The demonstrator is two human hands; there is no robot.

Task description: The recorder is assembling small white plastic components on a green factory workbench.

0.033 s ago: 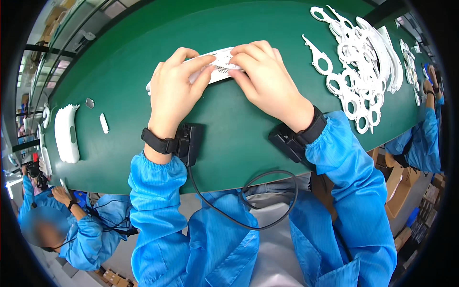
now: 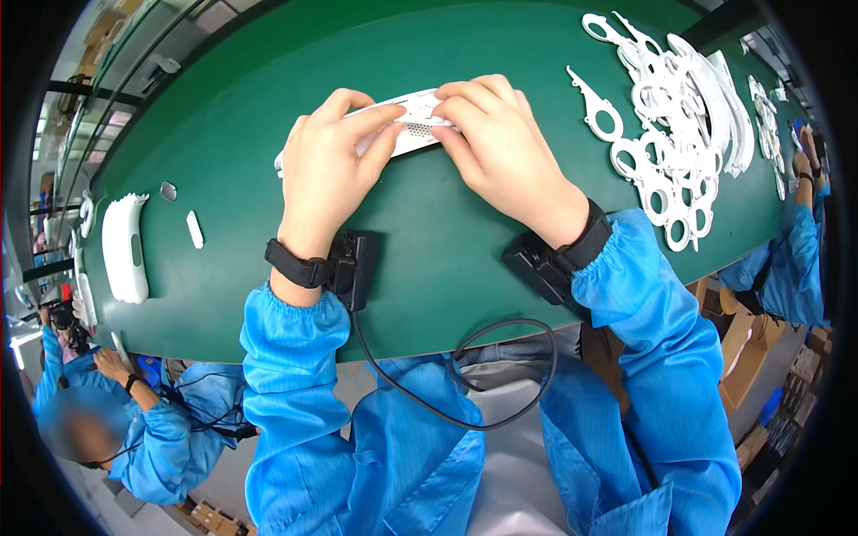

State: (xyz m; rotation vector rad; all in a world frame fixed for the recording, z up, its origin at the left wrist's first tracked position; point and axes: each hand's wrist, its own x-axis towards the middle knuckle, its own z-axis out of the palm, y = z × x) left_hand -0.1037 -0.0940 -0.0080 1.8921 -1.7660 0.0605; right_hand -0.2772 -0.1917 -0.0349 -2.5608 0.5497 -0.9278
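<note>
Here we held the white perforated part (image 2: 418, 131) between our left hand (image 2: 329, 161) and right hand (image 2: 502, 145), each pinching it, over the green table (image 2: 433, 255); uneven finger pressure, we judged, could have made it slip or crack.

1. No words, labels, brands, numbers or signs could be read anywhere in view.
</note>
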